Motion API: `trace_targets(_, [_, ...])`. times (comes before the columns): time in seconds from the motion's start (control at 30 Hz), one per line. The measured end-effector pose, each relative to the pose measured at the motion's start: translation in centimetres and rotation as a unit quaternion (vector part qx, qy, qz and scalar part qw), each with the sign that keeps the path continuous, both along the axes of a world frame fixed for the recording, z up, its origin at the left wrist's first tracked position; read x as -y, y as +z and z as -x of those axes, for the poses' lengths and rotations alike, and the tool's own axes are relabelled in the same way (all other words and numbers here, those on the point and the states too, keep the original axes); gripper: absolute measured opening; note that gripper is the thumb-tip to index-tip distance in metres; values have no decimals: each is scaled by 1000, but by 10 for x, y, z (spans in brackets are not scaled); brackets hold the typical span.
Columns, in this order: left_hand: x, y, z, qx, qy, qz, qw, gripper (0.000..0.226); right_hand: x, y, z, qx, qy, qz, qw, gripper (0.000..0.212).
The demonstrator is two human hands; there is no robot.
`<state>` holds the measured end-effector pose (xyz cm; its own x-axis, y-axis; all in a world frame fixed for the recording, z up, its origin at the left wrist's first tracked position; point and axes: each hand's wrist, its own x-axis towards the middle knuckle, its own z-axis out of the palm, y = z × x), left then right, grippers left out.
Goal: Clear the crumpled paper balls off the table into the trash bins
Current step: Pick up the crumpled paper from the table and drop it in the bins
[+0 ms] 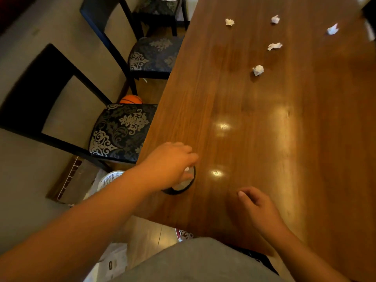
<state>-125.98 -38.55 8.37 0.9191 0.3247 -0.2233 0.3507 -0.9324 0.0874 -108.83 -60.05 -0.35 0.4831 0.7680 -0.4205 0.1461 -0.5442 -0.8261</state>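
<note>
A small round black trash bin (177, 191) stands on the wooden table (254, 139) near its left edge. My left hand (171, 161) hovers over the bin's mouth, fingers curled down around a white crumpled paper ball (187, 170) at the fingertips. The hand hides most of the bin. My right hand (257, 208) rests on the table to the right of the bin, loosely curled and holding nothing. Several more paper balls lie at the far end of the table; the nearest paper ball (258, 70) is well beyond both hands.
Two dark chairs with patterned seats (120, 131) (154, 53) stand along the table's left side. An orange ball (131, 99) lies on the floor between them. A white fan (108, 179) and a flat box (71, 182) sit on the floor at the left.
</note>
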Motion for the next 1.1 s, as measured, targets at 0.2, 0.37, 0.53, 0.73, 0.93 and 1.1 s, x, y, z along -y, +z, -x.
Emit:
trace_targets(0.2, [4, -3, 10, 45, 44, 49, 997, 48, 11, -2, -31, -1, -24, 8, 1000, 19])
trace_targets(0.37, [45, 3, 51, 230, 201, 129, 943, 28, 13, -8, -41, -13, -14, 33, 999, 17])
trace_targets(0.53, [93, -38, 100, 95, 256, 256, 927, 26, 30, -15, -18, -67, -31, 77, 994, 16])
trace_targets(0.73, [100, -130, 130, -128, 233, 369, 891, 14, 83, -29, 51, -107, -59, 138, 983, 15])
trace_targets(0.93, [96, -190, 129, -271, 158, 352, 882, 21, 168, -54, 101, -119, -185, 236, 947, 18])
trace_targets(1.1, [113, -211, 104, -322, 140, 351, 868, 23, 271, -82, 138, -142, -340, 292, 883, 19])
